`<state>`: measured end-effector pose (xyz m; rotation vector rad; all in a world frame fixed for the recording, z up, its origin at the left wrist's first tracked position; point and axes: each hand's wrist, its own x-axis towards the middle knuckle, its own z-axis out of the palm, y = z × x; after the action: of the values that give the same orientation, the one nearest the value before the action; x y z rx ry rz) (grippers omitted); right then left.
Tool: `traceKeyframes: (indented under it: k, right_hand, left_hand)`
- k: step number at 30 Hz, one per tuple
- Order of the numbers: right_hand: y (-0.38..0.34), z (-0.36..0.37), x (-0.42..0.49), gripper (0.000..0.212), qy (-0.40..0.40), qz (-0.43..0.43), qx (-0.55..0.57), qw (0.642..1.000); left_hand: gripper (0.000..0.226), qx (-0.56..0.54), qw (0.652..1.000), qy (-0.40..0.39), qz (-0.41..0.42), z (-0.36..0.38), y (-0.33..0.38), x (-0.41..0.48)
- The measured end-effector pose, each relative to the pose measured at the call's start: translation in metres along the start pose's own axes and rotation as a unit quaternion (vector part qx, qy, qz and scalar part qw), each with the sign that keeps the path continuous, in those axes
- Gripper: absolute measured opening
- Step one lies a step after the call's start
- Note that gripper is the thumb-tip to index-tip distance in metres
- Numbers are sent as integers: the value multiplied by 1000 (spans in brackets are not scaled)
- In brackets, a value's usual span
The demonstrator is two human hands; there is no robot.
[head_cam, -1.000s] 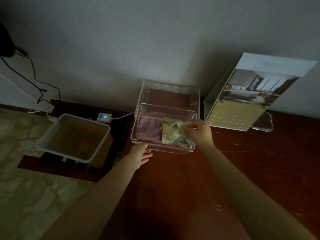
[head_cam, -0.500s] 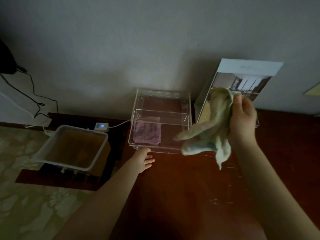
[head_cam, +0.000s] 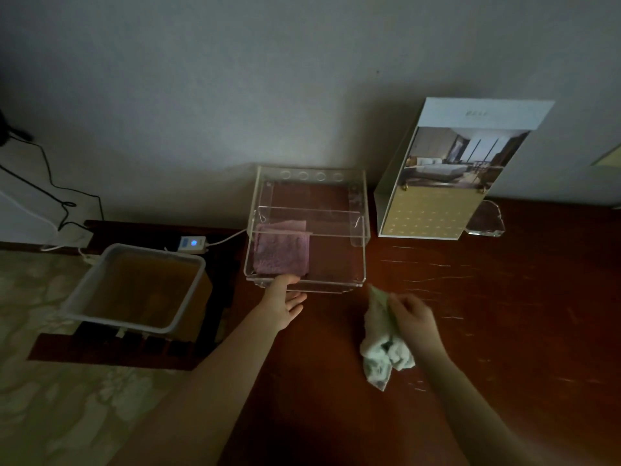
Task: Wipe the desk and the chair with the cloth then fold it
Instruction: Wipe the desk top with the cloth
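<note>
A dark reddish wooden desk (head_cam: 497,307), its top streaked with pale scratches, fills the lower right of the frame. Near its middle the right hand (head_cam: 414,322) grips a pale green cloth (head_cam: 381,348), fingers curled and pinching the cloth's upper edge. The rest of the cloth lies bunched on the desk, just left of and below that hand.

The left hand (head_cam: 285,306) is at centre frame, fingers loose and mostly straight, holding nothing. Its foremost finger touches the front rim of a clear acrylic tray (head_cam: 365,230). A folded pink cloth (head_cam: 281,252) lies in the left part of the tray.

In the upper right, a printed card with a bedroom photo (head_cam: 447,176) leans toward the grey wall (head_cam: 235,79), with a clear acrylic base (head_cam: 486,223) behind its lower right corner. At left, off the desk, a white-rimmed bin (head_cam: 87,290) stands on a dark low surface. A white switch box with a blue light (head_cam: 192,244) is just behind it, and black cables (head_cam: 53,186) run down the wall. Patterned carpet (head_cam: 50,408) covers the lower left.
</note>
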<state>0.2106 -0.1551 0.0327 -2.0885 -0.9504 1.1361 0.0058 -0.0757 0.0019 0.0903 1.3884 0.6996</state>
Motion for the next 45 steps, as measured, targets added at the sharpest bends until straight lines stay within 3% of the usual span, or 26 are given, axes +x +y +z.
traceKeyframes:
  k: [3, 5, 7, 10, 13, 15, 17, 21, 28, 42, 45]
  right_hand:
    - [27, 16, 5, 33, -25, 8, -77, 997]
    - [32, 24, 9, 29, -52, 34, -108, 992]
    - [31, 33, 15, 12, -50, 55, -87, 993]
    - [21, 44, 37, 25, -23, 74, -55, 996]
    - [1, 54, 59, 26, -64, 150, 142, 976]
    - [-11, 56, 71, 31, -98, 223, 318, 916]
    - [-20, 57, 81, 40, -110, 258, 394, 875]
    - [-33, 57, 91, 46, -93, 278, 426, 856]
    - [-44, 53, 105, 61, -96, 293, 474, 825]
    - [-69, 51, 139, 61, -98, 290, 496, 812]
    - [-73, 52, 145, 63, -94, 294, 504, 806]
  left_hand:
    - [14, -2, 1000, -5, 8, 3, 3, 1]
    - [12, 2, 1000, -14, 16, 6, 6, 1]
    - [10, 7, 1000, -11, 18, 7, 9, 2]
    - [10, 44, 999, 13, 9, 5, 15, 5]
    - [20, 69, 994, 82, 12, -2, 24, 10]
    - [32, 56, 985, 158, 32, -8, 35, 13]
    - [31, 41, 977, 204, 54, -14, 49, 17]
    - [16, 9, 984, 172, 44, -18, 67, 18]
    - [20, -14, 987, 155, 37, -2, 78, 14]
    - [7, -158, 980, 97, 72, 15, 99, 23]
    - [30, -170, 979, 84, 77, 12, 101, 30]
